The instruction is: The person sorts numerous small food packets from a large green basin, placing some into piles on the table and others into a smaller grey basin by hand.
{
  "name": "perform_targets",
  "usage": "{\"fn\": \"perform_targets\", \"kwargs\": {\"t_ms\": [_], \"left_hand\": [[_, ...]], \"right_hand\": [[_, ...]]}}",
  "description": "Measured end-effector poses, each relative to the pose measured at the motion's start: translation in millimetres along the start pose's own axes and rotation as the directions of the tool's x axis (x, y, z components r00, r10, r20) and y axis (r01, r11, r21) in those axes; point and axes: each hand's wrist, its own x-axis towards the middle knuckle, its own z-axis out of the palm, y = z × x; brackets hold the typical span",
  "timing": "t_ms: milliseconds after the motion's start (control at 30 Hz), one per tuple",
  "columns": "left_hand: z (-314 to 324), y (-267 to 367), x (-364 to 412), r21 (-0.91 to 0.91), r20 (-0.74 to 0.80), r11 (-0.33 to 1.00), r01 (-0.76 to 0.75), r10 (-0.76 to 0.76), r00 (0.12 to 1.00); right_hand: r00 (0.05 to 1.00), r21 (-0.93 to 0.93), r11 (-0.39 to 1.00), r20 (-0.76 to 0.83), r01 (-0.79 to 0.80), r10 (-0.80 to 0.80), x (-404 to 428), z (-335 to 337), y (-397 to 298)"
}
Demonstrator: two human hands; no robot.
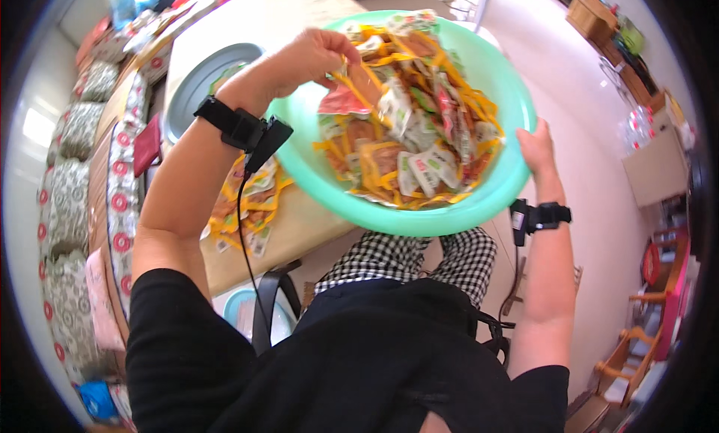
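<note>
A wide light-green plastic basin [314,191] is tilted above my lap, at the table's edge. It holds a heap of small sealed food packets [387,163], mostly yellow-edged with brown contents, some white or red, bearing writing. My right hand [536,149] grips the basin's right rim, its fingers partly hidden behind the wall. Over the basin's left side, my left hand [314,59] pinches a yellow-edged packet [364,84] between thumb and fingers. A red packet [342,100] lies just below that hand.
More packets [247,208] lie on the cream table [303,214], left of the basin. Behind my left forearm sits a grey round tray [194,87] with a packet. A chair armrest [269,304] and a light-blue tub [236,306] are below. A cushioned sofa [78,208] stands left.
</note>
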Motion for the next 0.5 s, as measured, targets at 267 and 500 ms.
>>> {"fn": "perform_targets", "kwargs": {"t_ms": [267, 500], "left_hand": [[-100, -54, -147, -0.142, -0.388, 0.974, -0.176, 0.108, 0.915], [-79, -155, -199, -0.026, -0.488, 0.94, 0.339, -0.308, 0.817]], "right_hand": [[0.998, 0.01, 1.0, 0.064, -0.013, 0.012, 12, -6, 16], [0.999, -0.01, 0.999, 0.035, -0.039, 0.04, 13, -8, 24]]}}
